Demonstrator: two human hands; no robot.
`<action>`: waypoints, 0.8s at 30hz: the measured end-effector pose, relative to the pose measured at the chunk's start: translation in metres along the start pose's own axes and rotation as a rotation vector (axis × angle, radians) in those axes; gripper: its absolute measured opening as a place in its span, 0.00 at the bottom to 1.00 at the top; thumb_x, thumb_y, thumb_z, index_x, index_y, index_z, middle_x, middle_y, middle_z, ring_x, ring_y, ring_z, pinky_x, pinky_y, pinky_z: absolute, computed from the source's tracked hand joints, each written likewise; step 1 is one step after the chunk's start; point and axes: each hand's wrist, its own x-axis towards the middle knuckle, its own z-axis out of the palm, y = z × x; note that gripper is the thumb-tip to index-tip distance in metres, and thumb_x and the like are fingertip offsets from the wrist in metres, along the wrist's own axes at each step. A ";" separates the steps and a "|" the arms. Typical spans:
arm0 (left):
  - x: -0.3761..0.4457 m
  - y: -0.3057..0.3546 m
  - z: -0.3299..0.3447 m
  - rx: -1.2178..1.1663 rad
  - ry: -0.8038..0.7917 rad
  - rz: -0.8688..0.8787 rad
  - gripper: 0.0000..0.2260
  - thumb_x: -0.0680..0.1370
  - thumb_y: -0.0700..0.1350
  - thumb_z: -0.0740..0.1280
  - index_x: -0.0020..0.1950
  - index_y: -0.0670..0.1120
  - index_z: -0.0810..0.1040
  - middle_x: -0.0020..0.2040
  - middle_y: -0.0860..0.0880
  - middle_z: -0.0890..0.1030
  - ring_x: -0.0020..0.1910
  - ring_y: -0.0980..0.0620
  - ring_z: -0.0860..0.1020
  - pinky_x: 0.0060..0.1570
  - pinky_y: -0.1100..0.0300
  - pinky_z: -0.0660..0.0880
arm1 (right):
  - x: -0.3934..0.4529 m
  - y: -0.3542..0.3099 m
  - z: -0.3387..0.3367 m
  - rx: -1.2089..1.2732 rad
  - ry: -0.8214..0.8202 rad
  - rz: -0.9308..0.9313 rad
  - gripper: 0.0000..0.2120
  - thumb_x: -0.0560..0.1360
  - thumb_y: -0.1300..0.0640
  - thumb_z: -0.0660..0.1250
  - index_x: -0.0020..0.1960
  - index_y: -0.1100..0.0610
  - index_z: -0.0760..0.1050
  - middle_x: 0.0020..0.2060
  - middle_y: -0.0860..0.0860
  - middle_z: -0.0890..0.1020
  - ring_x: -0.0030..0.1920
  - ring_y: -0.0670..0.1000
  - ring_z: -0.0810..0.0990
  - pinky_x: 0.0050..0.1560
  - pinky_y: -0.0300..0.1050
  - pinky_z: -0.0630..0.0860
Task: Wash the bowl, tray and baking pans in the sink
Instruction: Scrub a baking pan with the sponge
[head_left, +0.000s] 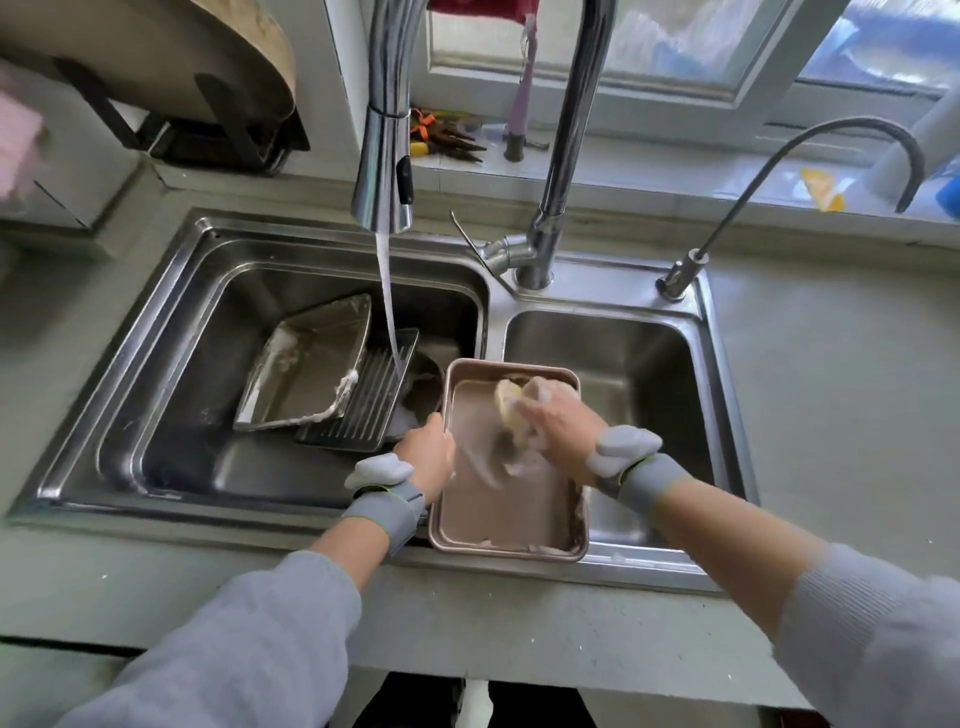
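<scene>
Left hand (427, 451): fingers curled on the baking pan (511, 512) rim.
Right hand (558, 423): fingers clamped on the sponge (508, 408), inside the pan.

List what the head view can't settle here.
- Bowl: mostly hidden behind the ribbed tray and pink pan.
- Sponge: motion-blurred, partly covered by the right hand.
- Left hand fingers: hidden behind the pan's rim.
- Windowsill tools: too small.

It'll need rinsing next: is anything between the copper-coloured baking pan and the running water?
Nothing stands between them. The copper-coloured rectangular baking pan sits just right of the water stream, which falls onto the dark ridged tray in the left basin.
</scene>
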 end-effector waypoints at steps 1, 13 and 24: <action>0.002 -0.002 -0.001 -0.022 0.009 0.014 0.10 0.81 0.44 0.56 0.56 0.40 0.69 0.52 0.36 0.80 0.51 0.35 0.78 0.48 0.50 0.73 | 0.007 0.005 -0.008 0.050 0.080 0.103 0.14 0.70 0.61 0.64 0.55 0.54 0.73 0.47 0.60 0.76 0.45 0.59 0.75 0.48 0.54 0.75; 0.001 0.012 -0.035 0.200 0.193 0.192 0.09 0.81 0.48 0.55 0.54 0.44 0.71 0.50 0.39 0.80 0.50 0.35 0.77 0.43 0.52 0.69 | 0.048 0.032 -0.030 0.029 -0.052 0.440 0.16 0.69 0.50 0.65 0.44 0.46 0.57 0.46 0.50 0.74 0.51 0.61 0.76 0.52 0.55 0.75; 0.011 0.041 -0.062 0.238 0.093 0.398 0.08 0.79 0.45 0.59 0.54 0.44 0.73 0.49 0.40 0.80 0.49 0.35 0.77 0.41 0.52 0.70 | 0.031 0.043 -0.047 0.073 -0.043 0.524 0.13 0.70 0.42 0.55 0.48 0.50 0.62 0.47 0.50 0.71 0.51 0.59 0.74 0.51 0.59 0.73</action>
